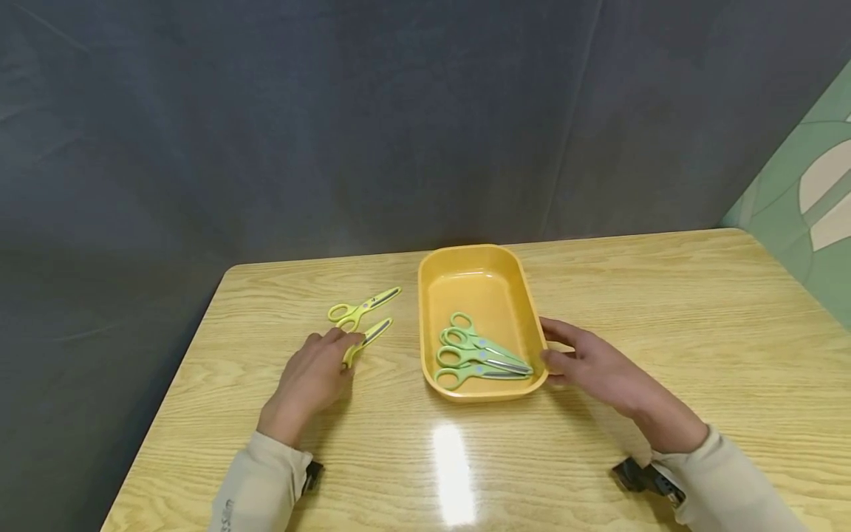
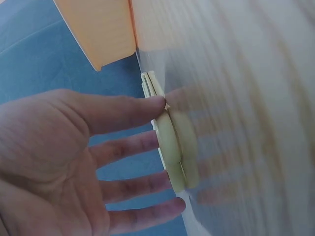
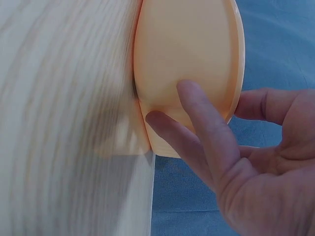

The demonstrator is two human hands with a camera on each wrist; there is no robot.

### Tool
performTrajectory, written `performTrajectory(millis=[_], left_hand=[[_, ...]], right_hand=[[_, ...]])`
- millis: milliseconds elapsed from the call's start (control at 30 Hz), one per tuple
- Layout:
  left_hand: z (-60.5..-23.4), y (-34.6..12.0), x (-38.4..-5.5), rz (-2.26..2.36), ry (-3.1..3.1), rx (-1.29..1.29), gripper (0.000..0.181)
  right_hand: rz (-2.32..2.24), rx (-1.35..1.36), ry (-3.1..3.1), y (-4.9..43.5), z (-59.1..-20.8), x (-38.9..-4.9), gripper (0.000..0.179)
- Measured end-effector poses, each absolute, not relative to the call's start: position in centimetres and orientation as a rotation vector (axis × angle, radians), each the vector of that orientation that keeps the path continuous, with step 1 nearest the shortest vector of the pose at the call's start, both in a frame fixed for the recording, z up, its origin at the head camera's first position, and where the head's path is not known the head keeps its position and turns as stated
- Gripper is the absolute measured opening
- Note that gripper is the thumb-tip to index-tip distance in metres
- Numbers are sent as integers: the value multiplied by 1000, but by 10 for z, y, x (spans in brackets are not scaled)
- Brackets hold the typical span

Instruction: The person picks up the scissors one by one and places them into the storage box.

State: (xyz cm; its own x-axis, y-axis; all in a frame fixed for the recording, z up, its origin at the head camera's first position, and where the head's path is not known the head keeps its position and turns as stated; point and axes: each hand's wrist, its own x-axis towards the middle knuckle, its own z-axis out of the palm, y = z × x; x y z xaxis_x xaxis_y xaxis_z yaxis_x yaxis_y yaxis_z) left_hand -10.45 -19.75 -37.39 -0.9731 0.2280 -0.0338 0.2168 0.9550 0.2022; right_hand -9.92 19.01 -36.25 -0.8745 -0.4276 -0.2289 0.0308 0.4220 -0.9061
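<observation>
My left hand (image 1: pixel 318 373) reaches over a pair of yellow-green scissors (image 1: pixel 376 332) lying flat on the table, its thumb and extended fingers touching them. The hand covers part of their handles in the head view; the left wrist view shows the scissors (image 2: pixel 170 140) edge-on. Just beyond lies a second yellow pair of scissors (image 1: pixel 372 301). To the right stands a yellow tray (image 1: pixel 525 292) holding several pairs of green scissors (image 1: pixel 468 358) near its front end. My right hand (image 1: pixel 592 366) rests loosely against the tray's right side, fingers touching its outer wall (image 3: pixel 192 54).
The wood-grain table (image 1: pixel 665 295) carries everything. Its far edge meets a dark blue fabric partition (image 1: pixel 399 148). A green patterned surface (image 1: pixel 791 177) appears at the far right. A black wrist device (image 1: pixel 645 476) sits at the right sleeve.
</observation>
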Motion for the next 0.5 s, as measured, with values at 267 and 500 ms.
performTrajectory(millis=[267,500], left_hand=[[-375,-199,-103,279,3039,387,52],[-376,-199,-103,232,3070,437,54]], right_hand=[[-1455,-316,2238,189,-362,-98,64],[-1465,-325,2240,189,-361,-98,63]])
